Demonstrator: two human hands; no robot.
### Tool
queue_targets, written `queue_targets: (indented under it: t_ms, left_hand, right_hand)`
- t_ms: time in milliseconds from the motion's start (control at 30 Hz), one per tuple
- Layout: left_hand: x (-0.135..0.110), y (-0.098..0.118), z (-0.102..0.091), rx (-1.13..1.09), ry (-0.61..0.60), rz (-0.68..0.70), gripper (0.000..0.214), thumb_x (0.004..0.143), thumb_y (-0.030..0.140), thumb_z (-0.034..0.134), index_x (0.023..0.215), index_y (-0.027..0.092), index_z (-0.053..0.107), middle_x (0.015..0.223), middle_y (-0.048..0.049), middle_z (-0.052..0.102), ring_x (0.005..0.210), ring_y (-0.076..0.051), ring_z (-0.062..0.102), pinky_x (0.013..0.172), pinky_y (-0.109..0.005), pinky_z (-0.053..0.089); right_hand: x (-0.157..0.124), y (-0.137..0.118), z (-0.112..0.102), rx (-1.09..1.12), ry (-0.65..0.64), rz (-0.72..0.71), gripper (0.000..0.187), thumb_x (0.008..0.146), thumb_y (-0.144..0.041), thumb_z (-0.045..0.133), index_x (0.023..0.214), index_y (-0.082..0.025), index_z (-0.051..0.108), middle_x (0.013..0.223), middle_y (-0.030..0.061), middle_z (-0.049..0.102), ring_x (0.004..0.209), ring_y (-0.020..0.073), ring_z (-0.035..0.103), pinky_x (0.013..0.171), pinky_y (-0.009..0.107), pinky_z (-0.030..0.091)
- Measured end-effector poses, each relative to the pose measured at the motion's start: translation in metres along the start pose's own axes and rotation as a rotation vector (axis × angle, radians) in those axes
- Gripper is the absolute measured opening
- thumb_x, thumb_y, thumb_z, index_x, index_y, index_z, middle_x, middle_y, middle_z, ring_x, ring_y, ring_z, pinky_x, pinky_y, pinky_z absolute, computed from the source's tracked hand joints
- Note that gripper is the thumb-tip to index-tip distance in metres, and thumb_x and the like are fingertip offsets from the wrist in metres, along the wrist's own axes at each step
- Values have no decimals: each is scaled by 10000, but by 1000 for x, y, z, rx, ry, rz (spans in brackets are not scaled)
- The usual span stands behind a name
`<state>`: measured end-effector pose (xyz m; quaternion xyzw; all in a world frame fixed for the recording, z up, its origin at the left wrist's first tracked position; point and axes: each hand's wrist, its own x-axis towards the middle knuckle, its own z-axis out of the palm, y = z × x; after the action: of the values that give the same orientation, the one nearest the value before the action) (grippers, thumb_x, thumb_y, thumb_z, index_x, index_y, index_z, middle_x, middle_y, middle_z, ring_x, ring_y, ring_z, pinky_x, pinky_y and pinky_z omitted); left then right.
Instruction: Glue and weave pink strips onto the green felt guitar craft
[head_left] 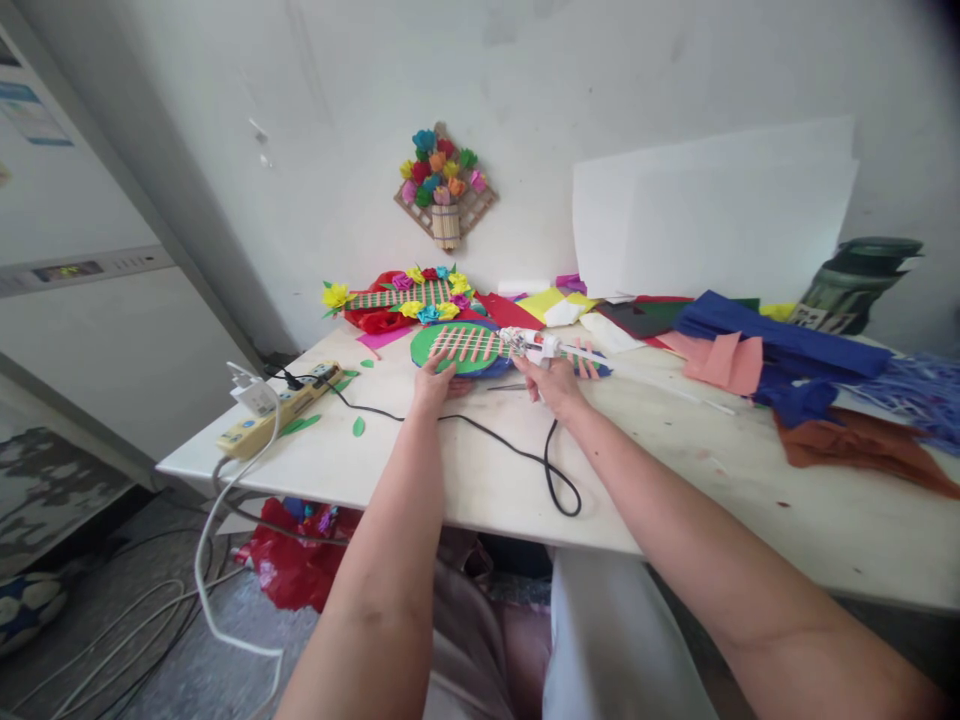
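A guitar-shaped paper craft (469,345), green with a blue edge and crossed pink strips, lies on the white table. My left hand (435,384) grips its near left edge, thumb on top and fingers partly beneath. In my right hand (553,386) is a white hot glue gun (534,344), its nozzle pointing left over the craft's middle. A long glue stick (660,380) sticks out from the gun's back to the right. The black cord (480,425) loops across the table. A thin dark tool (506,387) lies between my hands, its kind unclear.
Behind the craft stands a similar one with paper flowers (412,295). A power strip (277,410) and green paper leaves (358,427) are at the left. Coloured crepe paper (780,335) and a dark green bottle (855,285) occupy the right. A flower-basket craft (446,190) hangs on the wall.
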<state>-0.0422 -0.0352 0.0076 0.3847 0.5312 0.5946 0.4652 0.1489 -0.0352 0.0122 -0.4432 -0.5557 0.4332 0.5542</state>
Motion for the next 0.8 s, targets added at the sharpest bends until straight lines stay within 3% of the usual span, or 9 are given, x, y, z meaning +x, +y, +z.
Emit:
queue_targets:
  t_ms: [167,267,333,467,567,700,800]
  left_hand:
    - [-1,6,1,-68,-34,-41,612,791,408,564,1325,149,413,773,-153,679,702,-254,676,616,-353,538]
    - [-2,11,1,-101,-5,-106,727,759,614,464,1328,165,409,849,-184,667,732,-275,674,600,-365,535]
    - [-2,11,0,-106,27,-98,726,751,659,414,1310,198,442,869,-165,666,761,-266,673,602,-342,533]
    - [1,8,-3,-97,173,1,599,790,589,435,1253,213,493,899,-112,665,793,-231,671,606,-279,529]
    - [6,4,-7,-134,310,63,529,849,518,389,1264,195,446,958,-110,649,752,-210,676,590,-269,533]
    - [10,4,-11,-233,447,39,550,878,418,398,1334,131,290,958,-151,643,691,-199,677,569,-276,542]
    - [6,6,-10,-269,470,-19,521,830,346,513,1250,66,384,855,-155,656,697,-222,679,557,-268,549]
  right_hand:
    - [4,4,-3,-6,5,2,346,617,-485,655,649,-155,556,400,-50,480,296,66,387,299,196,333]
    - [4,3,-4,-13,15,3,340,622,-478,653,631,-155,547,402,-47,484,298,64,394,297,192,331]
    - [2,1,-4,-1,23,-2,325,626,-460,654,624,-154,544,401,-48,483,294,63,393,292,190,326]
    - [1,0,-4,20,28,-17,302,637,-427,654,605,-150,539,402,-48,483,287,58,385,283,187,319]
    - [2,1,-4,23,29,-14,297,638,-424,654,629,-144,554,407,-49,486,294,60,392,283,185,332]
    - [4,3,-4,29,45,-15,308,627,-431,663,679,-139,576,411,-54,486,304,61,395,280,179,339]
    - [5,4,-5,37,55,-20,315,621,-438,665,668,-140,576,407,-53,480,308,61,394,279,177,337]
